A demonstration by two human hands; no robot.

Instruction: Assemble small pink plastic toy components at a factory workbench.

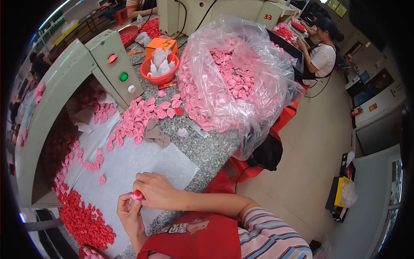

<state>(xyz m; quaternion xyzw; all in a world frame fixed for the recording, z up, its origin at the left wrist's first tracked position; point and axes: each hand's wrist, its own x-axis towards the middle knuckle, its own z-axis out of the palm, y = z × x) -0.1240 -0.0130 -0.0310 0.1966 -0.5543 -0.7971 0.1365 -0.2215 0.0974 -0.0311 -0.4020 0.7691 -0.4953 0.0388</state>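
Above the white sheet (172,162), both hands meet at a small rounded pink piece with a red part on it (137,195). My left hand (130,216) is closed, pinching the piece between thumb and fingers. My right hand (155,190) comes in from the right with curled fingers gripping the same piece; its fingertips are partly hidden. A heap of small red pieces (86,222) lies to the left of my left hand. Beyond the hands, soft pink pieces (133,118) are strewn over the sheet and the speckled stone table (183,151).
A large clear plastic bag of pink pieces (267,93) fills the table's far right. A red basket of white squeeze bottles (159,79), a small bottle (183,133) and a grey cloth (157,133) stand nearer. A pale machine with a green button (123,76) arches at left. Co-workers sit beyond.
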